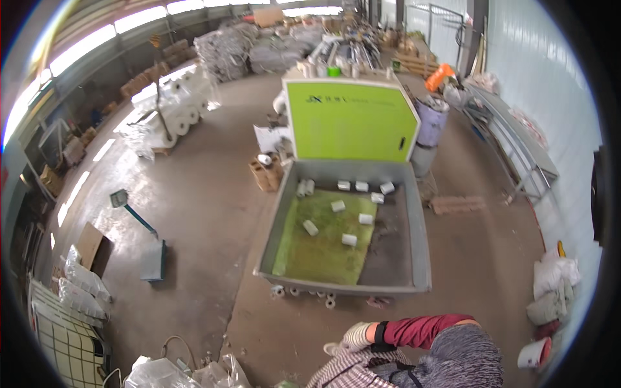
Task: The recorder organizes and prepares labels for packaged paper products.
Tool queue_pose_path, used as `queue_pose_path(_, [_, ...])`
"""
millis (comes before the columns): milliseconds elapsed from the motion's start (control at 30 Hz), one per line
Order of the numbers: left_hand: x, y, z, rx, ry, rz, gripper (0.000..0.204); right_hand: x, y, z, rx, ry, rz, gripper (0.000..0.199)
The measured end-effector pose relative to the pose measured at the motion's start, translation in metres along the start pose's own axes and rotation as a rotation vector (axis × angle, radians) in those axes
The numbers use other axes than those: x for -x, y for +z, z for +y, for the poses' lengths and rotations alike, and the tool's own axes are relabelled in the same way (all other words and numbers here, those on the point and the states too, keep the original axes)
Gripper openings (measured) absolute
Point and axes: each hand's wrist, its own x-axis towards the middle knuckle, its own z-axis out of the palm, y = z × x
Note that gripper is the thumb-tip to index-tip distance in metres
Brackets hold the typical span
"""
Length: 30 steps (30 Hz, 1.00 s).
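My right hand (357,336), in a pale striped glove with a black band at the wrist, reaches across a checked apron (352,372) at the lower edge. Its fingers point down and are too indistinct to read. A small off-white shape (331,349) shows beside it; I cannot tell what it is. No left hand can be made out. Ahead, apart from the hand, stands a wide grey metal bin (343,286). Inside lies a green sheet (323,258) with several short white cylinders (349,240) scattered on and around it. A lime-green panel (352,123) rises behind.
Small rolls (330,301) lie under the bin's near edge. To the left stands a platform scale (153,260); farther back are large wrapped white rolls (171,116). Plastic bags (187,375) lie at the lower left. A metal table (511,129) runs along the right wall, with white sacks (556,277) nearer.
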Motion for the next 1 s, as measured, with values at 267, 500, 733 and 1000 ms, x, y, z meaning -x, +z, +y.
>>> queue_pose_path(267, [0.089, -0.018, -0.068, -0.018, -0.287, 0.179, 0.022, 0.041, -0.02, 0.02, -0.159, 0.179, 0.14, 0.036])
queue_pose_path(500, [0.2, -0.027, -0.08, 0.014, -0.395, 0.501, 0.02, 0.007, -0.036, 0.014, -0.154, 0.09, 0.162, 0.037])
queue_pose_path(733, [0.192, -0.051, -0.07, -0.117, -0.01, 0.407, 0.019, -0.059, -0.078, -0.015, -0.081, -0.009, 0.019, 0.038])
queue_pose_path(1000, [0.149, -0.097, -0.09, 0.081, -0.186, 0.37, 0.052, -0.117, -0.127, -0.015, -0.03, -0.078, -0.011, 0.042])
